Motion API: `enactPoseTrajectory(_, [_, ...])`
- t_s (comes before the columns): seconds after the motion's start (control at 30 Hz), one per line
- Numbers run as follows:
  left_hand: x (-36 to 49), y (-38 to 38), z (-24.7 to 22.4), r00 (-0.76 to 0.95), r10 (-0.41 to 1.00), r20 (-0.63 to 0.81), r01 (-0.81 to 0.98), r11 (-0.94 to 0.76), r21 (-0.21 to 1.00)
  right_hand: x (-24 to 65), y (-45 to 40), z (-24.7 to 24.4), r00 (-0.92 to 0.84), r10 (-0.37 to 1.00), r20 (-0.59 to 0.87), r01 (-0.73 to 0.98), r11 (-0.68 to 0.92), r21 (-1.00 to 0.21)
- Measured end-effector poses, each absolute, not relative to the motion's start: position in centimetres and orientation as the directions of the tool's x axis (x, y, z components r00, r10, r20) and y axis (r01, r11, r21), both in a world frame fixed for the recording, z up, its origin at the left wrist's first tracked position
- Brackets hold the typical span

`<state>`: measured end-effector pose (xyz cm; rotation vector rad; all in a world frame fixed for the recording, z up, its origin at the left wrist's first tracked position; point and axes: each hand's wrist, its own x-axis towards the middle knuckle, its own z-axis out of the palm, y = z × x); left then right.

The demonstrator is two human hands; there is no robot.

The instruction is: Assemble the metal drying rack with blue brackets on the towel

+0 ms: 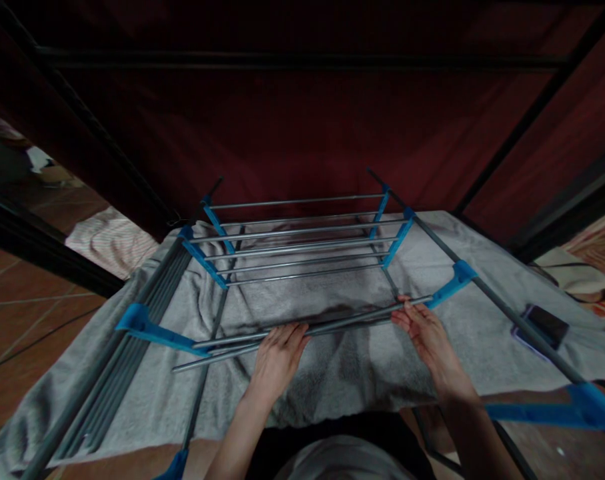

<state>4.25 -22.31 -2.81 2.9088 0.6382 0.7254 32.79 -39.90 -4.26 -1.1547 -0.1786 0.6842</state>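
A rack frame of grey metal tubes joined by blue plastic brackets lies on a grey towel (327, 383). My left hand (278, 353) is closed over several loose thin metal rods (232, 345), which run across the frame. Their left ends rest at the tip of the left blue bracket (159, 335). At the other end, my right hand (425, 333) pinches a rod close to the right blue bracket (449, 285). Farther back, several metal rods (302, 230) span pairs of blue brackets. Whether the held rod end sits inside its bracket I cannot tell.
Several grey tubes (139, 347) lie side by side along the left. A phone (542, 327) rests on the towel beyond the right tube. Dark red panels (302, 127) stand behind the rack. At the lower right, another blue bracket (557, 410) sticks inward.
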Motion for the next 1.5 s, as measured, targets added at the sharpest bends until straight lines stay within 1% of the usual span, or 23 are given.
enactPoseTrajectory(0.4, [5.0, -22.4, -2.3, 0.795, 0.408, 0.449, 0.362, -0.913, 0.189, 32.9, -40.1, -3.0, 0.801, 0.563, -0.201, -0.418, 0.287, -0.862])
enactPoseTrajectory(0.67, [5.0, -22.4, -2.1, 0.787, 0.413, 0.458, 0.354, -0.911, 0.213, 32.9, -40.3, -3.0, 0.802, 0.563, -0.201, -0.415, 0.282, -0.865])
enactPoseTrajectory(1.03, [5.0, -22.5, -1.9, 0.775, 0.404, 0.486, 0.352, -0.915, 0.199, 33.0, -40.5, -3.1, 0.802, 0.566, -0.192, -0.421, 0.308, -0.853])
enactPoseTrajectory(1.23, [5.1, -22.6, -1.7, 0.775, 0.411, 0.480, 0.353, -0.911, 0.211, 33.0, -40.6, -2.9, 0.797, 0.576, -0.182, -0.417, 0.305, -0.856])
enactPoseTrajectory(1.5, [5.3, -22.5, -1.6, 0.766, 0.410, 0.495, 0.358, -0.912, 0.200, 33.4, -40.7, -3.4, 0.796, 0.575, -0.190, -0.419, 0.296, -0.859])
